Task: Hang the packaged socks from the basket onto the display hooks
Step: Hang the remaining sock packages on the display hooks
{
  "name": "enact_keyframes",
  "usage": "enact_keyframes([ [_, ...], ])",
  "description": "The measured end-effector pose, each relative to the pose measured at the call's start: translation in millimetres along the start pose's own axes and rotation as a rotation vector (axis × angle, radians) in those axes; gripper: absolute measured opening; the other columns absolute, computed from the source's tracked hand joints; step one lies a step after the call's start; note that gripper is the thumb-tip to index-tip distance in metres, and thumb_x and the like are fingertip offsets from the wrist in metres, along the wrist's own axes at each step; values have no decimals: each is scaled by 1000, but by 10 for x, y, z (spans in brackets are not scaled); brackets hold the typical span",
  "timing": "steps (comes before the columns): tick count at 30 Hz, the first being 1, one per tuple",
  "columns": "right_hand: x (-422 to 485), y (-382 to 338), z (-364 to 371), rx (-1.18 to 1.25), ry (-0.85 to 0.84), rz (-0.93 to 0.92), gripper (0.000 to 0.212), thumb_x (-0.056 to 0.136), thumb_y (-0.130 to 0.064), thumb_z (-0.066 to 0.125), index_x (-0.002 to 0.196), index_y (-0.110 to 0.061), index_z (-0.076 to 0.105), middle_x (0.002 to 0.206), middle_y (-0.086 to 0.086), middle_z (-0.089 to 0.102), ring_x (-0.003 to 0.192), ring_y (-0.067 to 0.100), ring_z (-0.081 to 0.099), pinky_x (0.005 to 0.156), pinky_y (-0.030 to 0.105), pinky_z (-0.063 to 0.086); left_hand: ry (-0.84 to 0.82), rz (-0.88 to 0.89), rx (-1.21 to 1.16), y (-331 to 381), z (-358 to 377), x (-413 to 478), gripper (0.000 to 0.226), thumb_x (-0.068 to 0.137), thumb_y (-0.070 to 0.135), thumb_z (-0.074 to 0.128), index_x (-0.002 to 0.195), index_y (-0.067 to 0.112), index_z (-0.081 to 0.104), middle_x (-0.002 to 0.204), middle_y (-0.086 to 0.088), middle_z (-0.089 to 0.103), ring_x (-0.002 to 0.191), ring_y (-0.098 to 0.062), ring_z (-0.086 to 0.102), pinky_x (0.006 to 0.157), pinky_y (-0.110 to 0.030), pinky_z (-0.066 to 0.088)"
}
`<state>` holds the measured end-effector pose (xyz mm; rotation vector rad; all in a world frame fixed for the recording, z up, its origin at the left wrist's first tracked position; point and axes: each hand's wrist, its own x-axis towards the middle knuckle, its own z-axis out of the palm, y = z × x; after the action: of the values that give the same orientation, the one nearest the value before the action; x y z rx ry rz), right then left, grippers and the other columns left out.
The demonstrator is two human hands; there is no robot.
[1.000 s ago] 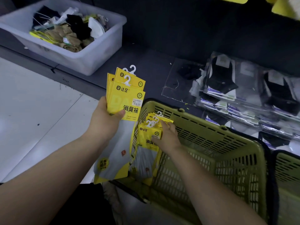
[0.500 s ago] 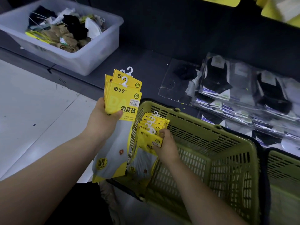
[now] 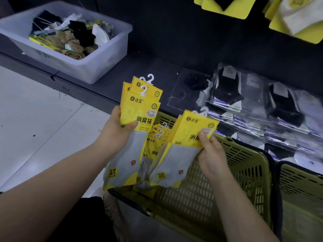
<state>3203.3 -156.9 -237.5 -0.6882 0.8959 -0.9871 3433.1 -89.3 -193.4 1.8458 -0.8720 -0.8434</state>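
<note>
My left hand (image 3: 116,132) grips a stack of yellow sock packs (image 3: 139,109) with white hanger hooks, held upright left of the green basket (image 3: 244,165). Above the basket's left end, my right hand (image 3: 210,154) pinches a second small bunch of yellow sock packs (image 3: 190,133), tilted to the right. More yellow packs (image 3: 158,138) stand inside the basket between the two held bunches. Yellow packs hanging on the dark display wall (image 3: 225,6) show at the top right; the hooks themselves are hidden.
A clear plastic bin (image 3: 97,67) of loose socks sits on the dark base shelf at the upper left. Bagged black and grey socks (image 3: 258,105) lie on the shelf behind the basket. A second green basket (image 3: 302,186) stands at the right. White floor tiles lie to the left.
My right hand has lifted a bunch of sock packs up out of the basket, to the right. The left hand's stack has stayed about level. The view has tilted up toward the display wall.
</note>
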Motion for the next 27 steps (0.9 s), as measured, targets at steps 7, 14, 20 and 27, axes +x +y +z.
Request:
enact_keyframes([
  [7, 67, -139, 608, -75, -24, 21, 12, 88, -20, 62, 97, -14, 65, 89, 1, 75, 80, 14, 71, 70, 29, 59, -160, -130, -248, 68, 154, -91, 19, 100, 33, 43, 117, 31, 50, 111, 13, 65, 109, -8, 57, 91, -30, 44],
  [14, 98, 227, 955, -169, 72, 2, 12, 86, -23, 68, 97, -20, 64, 90, 0, 74, 80, 13, 71, 68, 28, 57, -262, -238, -286, 79, 129, -183, 62, 69, 39, 75, 120, 23, 44, 110, 0, 68, 92, -13, 70, 74, -31, 57],
  [20, 244, 441, 437, -434, 189, -18, 12, 89, -19, 63, 100, -15, 61, 102, 3, 63, 92, 15, 59, 82, 24, 48, -11, -230, -222, 45, 50, -37, 53, 78, 8, 74, 120, 18, 43, 111, -5, 65, 95, -20, 65, 75, -38, 56],
  [27, 164, 1060, -131, -1242, -107, 181, 41, 85, -26, 69, 122, -17, 54, 111, -6, 57, 107, 16, 58, 70, 18, 37, 113, -211, -156, 8, -83, 82, 48, 81, -1, 69, 114, 19, 39, 117, -9, 60, 106, -31, 60, 92, -53, 49],
])
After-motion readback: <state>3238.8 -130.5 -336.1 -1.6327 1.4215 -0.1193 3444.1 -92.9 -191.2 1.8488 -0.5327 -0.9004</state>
